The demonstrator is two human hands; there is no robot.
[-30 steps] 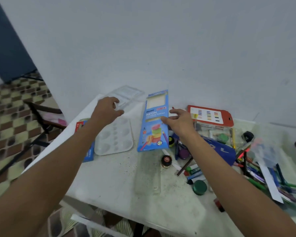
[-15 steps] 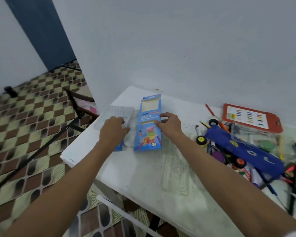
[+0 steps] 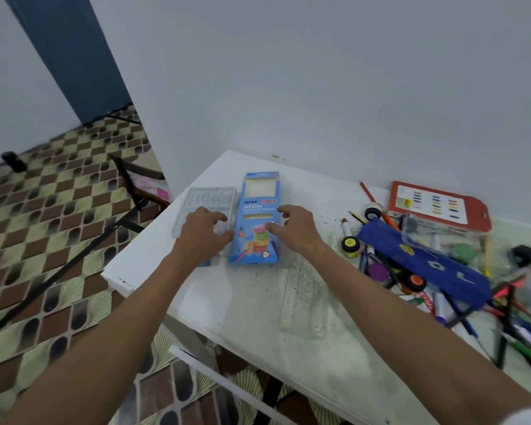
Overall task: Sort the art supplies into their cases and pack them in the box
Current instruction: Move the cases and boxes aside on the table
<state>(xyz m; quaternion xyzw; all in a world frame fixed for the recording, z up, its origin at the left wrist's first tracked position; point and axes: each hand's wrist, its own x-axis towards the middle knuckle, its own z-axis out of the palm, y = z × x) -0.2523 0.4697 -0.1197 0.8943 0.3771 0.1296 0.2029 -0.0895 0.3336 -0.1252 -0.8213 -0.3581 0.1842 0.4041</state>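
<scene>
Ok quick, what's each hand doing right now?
Left hand: open, fingers resting on the clear plastic tray.
Right hand: open, fingers touching the blue pencil box.

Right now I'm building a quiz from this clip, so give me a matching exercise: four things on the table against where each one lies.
Things:
1. neon pencil box
2. clear plastic tray
3. blue pencil pouch
4. red colour-chart card

Places:
A. far right, by the wall
B. between the two hands
C. under the left hand
D. across the heap of pens and paint pots

Pairs: 1-B, 2-C, 3-D, 4-A
</scene>
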